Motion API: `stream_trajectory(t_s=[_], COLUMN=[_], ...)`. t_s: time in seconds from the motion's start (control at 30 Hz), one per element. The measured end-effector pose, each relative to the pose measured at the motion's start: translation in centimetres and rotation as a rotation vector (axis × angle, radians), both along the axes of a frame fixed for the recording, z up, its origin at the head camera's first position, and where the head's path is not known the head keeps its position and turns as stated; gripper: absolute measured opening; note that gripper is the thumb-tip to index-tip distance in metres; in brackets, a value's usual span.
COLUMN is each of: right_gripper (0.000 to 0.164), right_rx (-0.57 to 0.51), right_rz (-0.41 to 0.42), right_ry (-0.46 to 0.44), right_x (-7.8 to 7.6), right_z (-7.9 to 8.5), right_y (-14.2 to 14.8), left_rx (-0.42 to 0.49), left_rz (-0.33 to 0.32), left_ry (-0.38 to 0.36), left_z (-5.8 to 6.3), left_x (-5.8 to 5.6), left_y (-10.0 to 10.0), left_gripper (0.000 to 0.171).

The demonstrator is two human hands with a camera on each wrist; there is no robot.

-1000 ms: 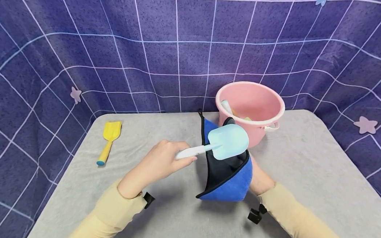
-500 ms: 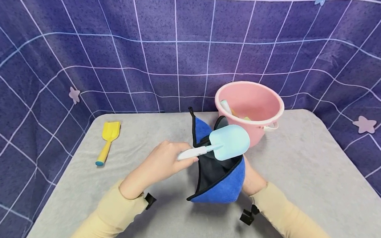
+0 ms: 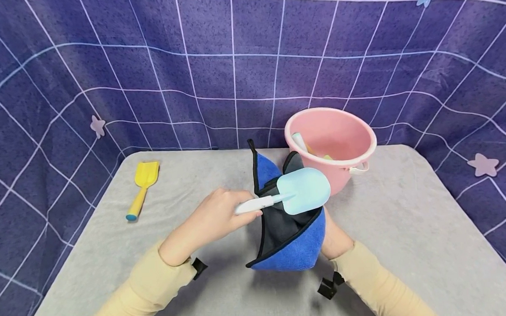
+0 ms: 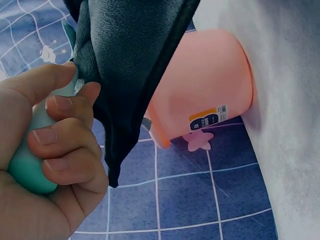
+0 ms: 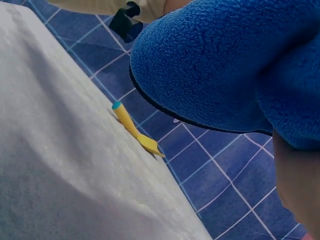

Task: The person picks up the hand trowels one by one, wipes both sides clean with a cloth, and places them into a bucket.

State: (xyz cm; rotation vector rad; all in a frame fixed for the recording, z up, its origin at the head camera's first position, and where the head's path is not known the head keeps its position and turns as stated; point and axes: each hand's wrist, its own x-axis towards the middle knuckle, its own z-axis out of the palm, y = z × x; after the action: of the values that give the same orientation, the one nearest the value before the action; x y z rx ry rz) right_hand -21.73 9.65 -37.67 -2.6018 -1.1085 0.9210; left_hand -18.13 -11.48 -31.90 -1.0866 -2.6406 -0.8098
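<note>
A toy shovel with a light blue blade (image 3: 305,191) is in my left hand (image 3: 215,218). In the left wrist view my fingers (image 4: 67,165) curl round its handle (image 4: 30,172), which is white shading to teal. My right hand (image 3: 335,237) holds up a cloth (image 3: 295,254) behind the blade, its fingers mostly hidden by the cloth. One side of the cloth is blue and fluffy, the other dark grey with black edging. The blade lies over the dark side. In the right wrist view the blue side (image 5: 200,75) bulges in a fold.
Behind the cloth, at the back right of the grey table (image 3: 415,244), stands a pink bucket (image 3: 350,178) with a white-handled item (image 3: 298,139) inside. A yellow toy shovel (image 3: 143,189) lies at the back left. A blue gridded curtain (image 3: 204,74) hangs round the back.
My right hand has moved left with the cloth, which now reaches further behind the shovel's handle. The shovel and my left hand have barely moved.
</note>
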Motion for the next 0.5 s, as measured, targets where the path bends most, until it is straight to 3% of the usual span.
stream_trajectory(t_s=[0.33,0.5], right_gripper=[0.041,0.041], right_rx=[0.014,-0.007], right_rz=[-0.04,-0.003], right_ry=[-0.022,0.015], right_x=[-0.01,0.1], right_z=[0.45,0.88], right_y=[0.14,0.42], left_rx=[-0.007,-0.012], left_rz=[0.016,0.025], left_ry=[-0.015,-0.02], left_z=[-0.09,-0.12], left_x=[0.19,0.25], left_y=[-0.14,-0.32], left_gripper=[0.016,0.018])
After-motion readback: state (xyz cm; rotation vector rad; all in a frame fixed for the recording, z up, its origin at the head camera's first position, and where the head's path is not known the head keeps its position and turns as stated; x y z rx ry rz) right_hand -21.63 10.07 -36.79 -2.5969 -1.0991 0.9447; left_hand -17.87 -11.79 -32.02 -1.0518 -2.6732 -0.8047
